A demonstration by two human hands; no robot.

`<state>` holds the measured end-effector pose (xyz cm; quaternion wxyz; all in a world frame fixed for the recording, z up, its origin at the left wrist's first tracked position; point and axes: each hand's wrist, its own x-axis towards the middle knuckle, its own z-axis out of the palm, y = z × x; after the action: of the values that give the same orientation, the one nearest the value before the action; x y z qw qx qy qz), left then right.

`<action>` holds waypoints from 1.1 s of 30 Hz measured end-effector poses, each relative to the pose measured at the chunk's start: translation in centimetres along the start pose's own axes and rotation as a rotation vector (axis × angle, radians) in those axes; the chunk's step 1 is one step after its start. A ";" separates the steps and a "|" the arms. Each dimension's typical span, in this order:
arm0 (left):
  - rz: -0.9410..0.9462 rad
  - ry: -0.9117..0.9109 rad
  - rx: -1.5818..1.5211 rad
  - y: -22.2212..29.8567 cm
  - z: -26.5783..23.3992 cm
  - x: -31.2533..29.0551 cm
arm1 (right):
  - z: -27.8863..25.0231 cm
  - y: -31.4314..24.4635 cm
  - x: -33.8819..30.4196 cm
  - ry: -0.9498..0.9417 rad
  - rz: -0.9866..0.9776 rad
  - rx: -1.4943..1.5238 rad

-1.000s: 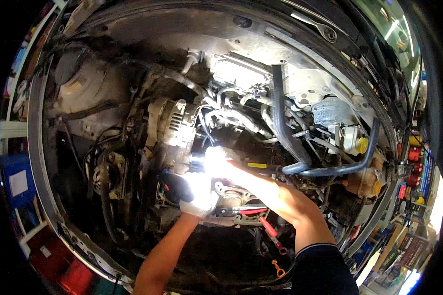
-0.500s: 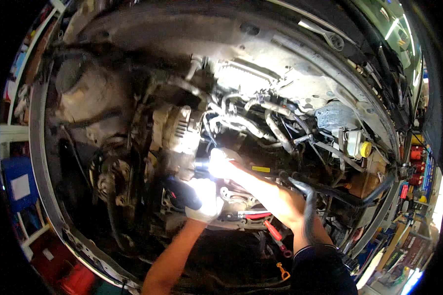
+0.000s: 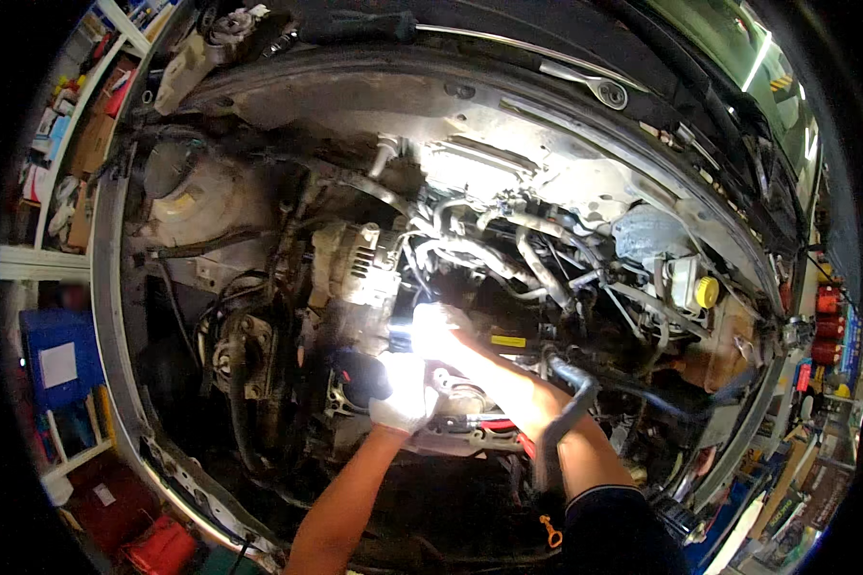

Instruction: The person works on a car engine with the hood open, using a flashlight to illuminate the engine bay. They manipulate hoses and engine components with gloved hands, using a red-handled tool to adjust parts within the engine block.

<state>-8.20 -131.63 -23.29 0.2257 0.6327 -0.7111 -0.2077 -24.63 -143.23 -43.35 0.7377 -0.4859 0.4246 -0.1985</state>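
white-gloved left hand (image 3: 405,398) and right hand (image 3: 438,329) in close together at the engine (image 3: 465,398), mid-view, right beside the alternator (image 3: 357,266); glare swallows both grips, can't tell wide or narrow! dark hose (image 3: 568,414) crosses the right forearm (image 3: 590,455).

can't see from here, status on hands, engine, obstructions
Left hand, right hand close together at engine, grip hidden by glare. Alternator beyond them. Dark hose crosses in front of right forearm.

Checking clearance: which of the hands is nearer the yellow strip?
Right. The right hand is left of the yellow strip; the left hand is farther off, lower left.
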 end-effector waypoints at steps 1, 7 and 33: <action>0.002 0.117 0.107 -2.2 -1.4 -2.6 | 6.4 -5.0 1.8 -0.044 0.177 -0.782; -0.040 0.031 0.106 -1.9 -0.5 -2.1 | 0.8 -13.6 -1.8 -0.175 0.334 -0.433; -0.040 0.079 0.148 -3.1 -0.8 -2.5 | -0.6 -23.0 -7.6 -0.372 0.486 -1.127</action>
<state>-4.94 -129.50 -24.59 0.2020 0.6695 -0.7021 -0.1341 -26.61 -148.51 -19.82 0.4544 -0.7154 0.4266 0.3156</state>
